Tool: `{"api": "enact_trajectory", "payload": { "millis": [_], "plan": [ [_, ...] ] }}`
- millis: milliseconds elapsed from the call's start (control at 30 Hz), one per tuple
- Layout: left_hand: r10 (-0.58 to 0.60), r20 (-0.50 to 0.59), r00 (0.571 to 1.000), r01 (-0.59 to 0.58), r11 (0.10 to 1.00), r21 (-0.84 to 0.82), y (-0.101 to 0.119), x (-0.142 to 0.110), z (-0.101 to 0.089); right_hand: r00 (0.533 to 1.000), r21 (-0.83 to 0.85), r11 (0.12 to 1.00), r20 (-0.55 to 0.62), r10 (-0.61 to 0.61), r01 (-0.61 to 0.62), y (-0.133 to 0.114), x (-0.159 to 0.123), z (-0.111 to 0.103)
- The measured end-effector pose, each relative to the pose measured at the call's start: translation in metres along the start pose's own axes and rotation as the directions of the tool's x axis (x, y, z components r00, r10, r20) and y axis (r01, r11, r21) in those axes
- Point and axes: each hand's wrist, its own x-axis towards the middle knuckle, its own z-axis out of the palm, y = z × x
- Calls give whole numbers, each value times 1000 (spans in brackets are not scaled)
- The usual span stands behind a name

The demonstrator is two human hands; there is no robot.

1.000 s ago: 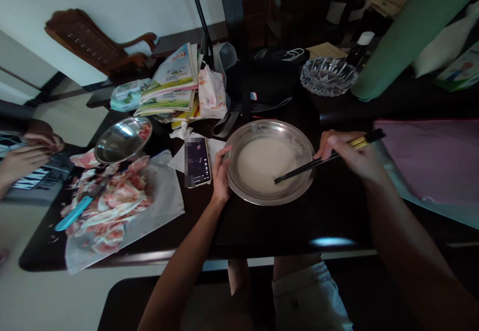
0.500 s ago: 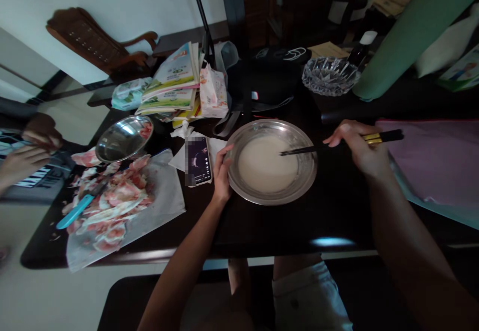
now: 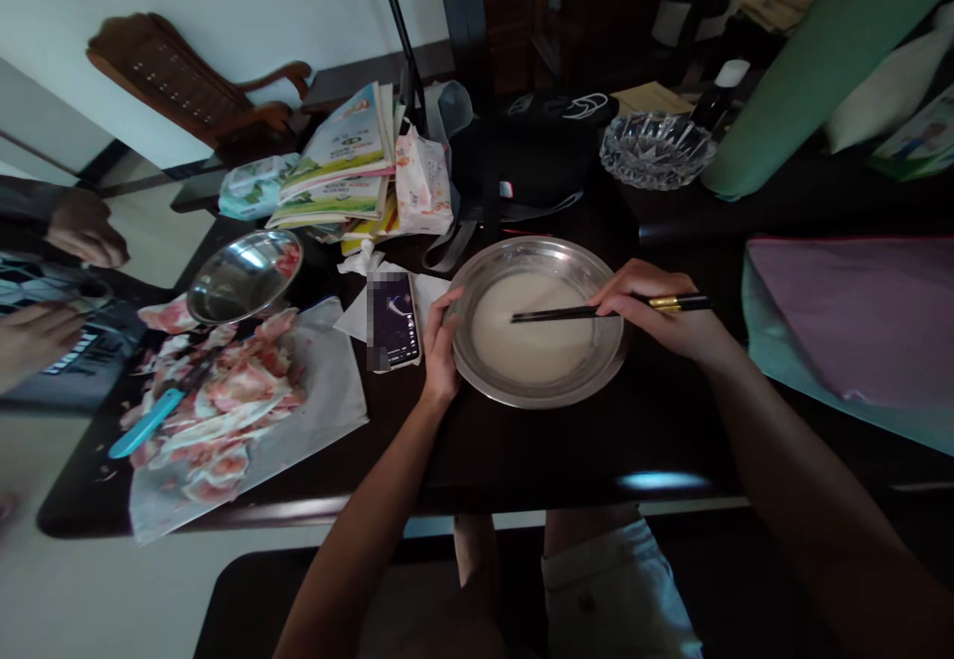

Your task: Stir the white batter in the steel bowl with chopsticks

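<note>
A wide metal bowl (image 3: 538,397) stands on the dark table, with a pale, milky liquid (image 3: 531,353) in it. My left hand (image 3: 442,349) grips the bowl's left side, thumb hidden behind the fingers or rim. Black chopsticks (image 3: 556,315) with gold bands are pinched in my right hand (image 3: 656,309), which is over the bowl's right rim. Their tips reach the liquid near the bowl's middle. A phone (image 3: 395,321) with a lit screen lies just left of my left hand.
Cut raw meat (image 3: 238,391) and a blue-handled knife (image 3: 145,422) lie on a plastic sheet (image 3: 335,371) at left. Behind are a smaller metal bowl (image 3: 245,286), books (image 3: 343,157) and a glass bowl (image 3: 656,152). Another person's hands (image 3: 85,227) are at far left.
My right hand has moved left with the chopsticks, and their tips have swept left through the bowl. My left hand stays on the rim. The other person's hands have moved apart.
</note>
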Motion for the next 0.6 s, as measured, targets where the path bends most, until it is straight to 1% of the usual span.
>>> {"api": "enact_trajectory", "payload": {
  "millis": [67,133,200,267,333,433,500,600],
  "plan": [
    [6,-2,1000,-6,1000,3,0,0,0,996,-14,1000,-81,21,-22,2,-1,-3],
    [10,3,1000,-11,1000,5,-1,0,0,982,4,999,-179,53,-53,4,-2,-9],
    [8,11,1000,-8,1000,2,-1,0,-1,958,57,995,-270,98,-86,6,-4,-16],
    [5,12,1000,-5,1000,7,-1,0,-1,938,131,986,-319,137,-99,8,-6,-23],
    [10,9,1000,-10,1000,19,0,0,-1,942,198,976,-302,147,-89,9,-7,-27],
    [16,6,1000,-16,1000,23,2,-1,-1,972,241,968,-199,122,-72,6,-7,-26],
    [17,-4,1000,-17,1000,19,3,-1,0,987,224,971,-116,115,-87,3,-6,-21],
    [17,-3,1000,-17,1000,20,3,0,-1,996,145,986,-1,87,-86,-1,-4,-11]
  ]
}}
